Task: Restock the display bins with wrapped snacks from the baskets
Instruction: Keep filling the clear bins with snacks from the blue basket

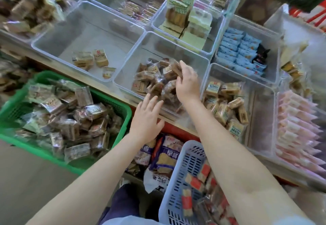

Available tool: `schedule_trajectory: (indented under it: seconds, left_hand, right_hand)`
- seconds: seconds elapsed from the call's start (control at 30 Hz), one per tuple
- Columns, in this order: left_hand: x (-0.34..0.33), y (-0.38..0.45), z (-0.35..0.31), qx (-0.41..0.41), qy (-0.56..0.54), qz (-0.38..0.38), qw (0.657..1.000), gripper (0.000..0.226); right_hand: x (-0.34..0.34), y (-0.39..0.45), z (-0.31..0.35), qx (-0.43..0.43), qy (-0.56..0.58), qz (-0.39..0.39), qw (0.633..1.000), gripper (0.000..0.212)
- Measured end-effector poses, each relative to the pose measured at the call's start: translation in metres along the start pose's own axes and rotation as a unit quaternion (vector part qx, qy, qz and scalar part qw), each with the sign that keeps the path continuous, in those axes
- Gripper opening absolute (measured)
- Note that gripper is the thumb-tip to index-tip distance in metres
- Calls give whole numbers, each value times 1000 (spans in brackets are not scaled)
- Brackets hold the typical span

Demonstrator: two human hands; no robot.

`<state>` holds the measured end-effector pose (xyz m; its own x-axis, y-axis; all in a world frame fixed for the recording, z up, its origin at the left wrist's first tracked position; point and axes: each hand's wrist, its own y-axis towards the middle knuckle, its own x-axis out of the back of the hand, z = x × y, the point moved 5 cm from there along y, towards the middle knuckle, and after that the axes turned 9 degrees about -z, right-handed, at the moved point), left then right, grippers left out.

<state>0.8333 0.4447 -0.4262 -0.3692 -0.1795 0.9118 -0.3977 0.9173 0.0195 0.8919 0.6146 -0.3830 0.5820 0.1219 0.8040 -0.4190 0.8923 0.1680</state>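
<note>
1. A person's right hand (187, 82) reaches into the middle clear bin (123, 76) on a shop display, fingers curled round a brown wrapped snack (173, 69) held just above the pile of brown snacks (155, 83) already in that bin.

2. The left hand (146, 117) hovers at the bin's near wall, fingers straight and spread, holding nothing.

3. To the left, below the counter edge, a green basket (123, 112) is heaped with more brown snacks in clear wrap (70, 115).

4. A pale blue basket (178, 172) sits at the person's lap, under the right forearm, with red-and-white packets (194, 184) inside.

5. Between the two baskets lie larger blue-and-orange bags (165, 156), partly hidden by the left arm.

6. The big bin (53, 45) left of the middle one holds only a few tan packets (91, 60) near its front.

7. Right of the middle bin, another bin (261, 119) holds tan snacks with blue labels (225, 104), bunched at its left side.

8. Behind that, a bin (275, 52) is packed with rows of light blue packets (236, 50) and one black packet (261, 53) at their right edge.

9. Behind the middle bin, a bin (217, 36) holds cream-wrapped cakes (183, 13), several standing upright.

10. Pink packets (298, 129) fill the far-right bin in rows.

11. Motion blur softens the upper left corner, where more brown packets (28, 11) are stacked.
</note>
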Motion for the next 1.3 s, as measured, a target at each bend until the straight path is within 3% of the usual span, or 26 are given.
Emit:
schedule_trajectory:
  seconds: [0.13,0.27,0.37,0.5,0.53,0.6,0.67,0.73,0.87,0.97,1.07,1.13,1.2,1.3]
  left_hand:
    - [-6,-4,7,-36,35,12,999,77]
    - [-6,-3,10,-29,20,19,999,78]
    - [1,-3,5,-28,-6,-14,999,69]
    - [7,-25,-26,-51,-77,-168,981,37]
    - [-4,-36,-36,-48,-93,-143,984,31]
    - [-41,-59,-56,-3,-111,4,994,30]
    - [-86,-86,-70,42,-77,172,981,47]
    - [-118,-112,-82,66,-73,259,961,62]
    - [-154,-153,-98,63,-57,316,945,78]
    - [-163,-167,-102,66,-36,323,943,87]
    - [-163,-170,-104,60,-22,332,941,85]
    - [-160,-168,-102,58,-19,336,940,80]
    - [-156,-164,-100,65,-24,346,936,73]
    - [-141,-151,-100,94,-62,342,933,60]
  right_hand:
    - [-63,-2,5,94,-156,163,970,70]
    - [-64,-2,-1,58,-194,225,953,77]
    - [-15,-27,-5,45,-90,116,988,55]
    - [64,-121,-36,38,40,-67,996,22]
    - [77,-148,-54,-6,49,-79,996,20]
    - [87,-201,-99,-131,41,-55,989,19]
    - [77,-252,-152,-249,-13,46,967,19]
    - [63,-302,-197,-304,-83,176,932,24]
    - [43,-390,-240,-307,-186,340,869,52]
    - [23,-428,-248,-292,-226,384,846,85]
    - [12,-432,-248,-254,-243,373,859,90]
    - [10,-427,-250,-279,-182,365,869,86]
    - [14,-414,-245,-363,-12,342,867,77]
    - [35,-382,-226,-480,187,275,812,50]
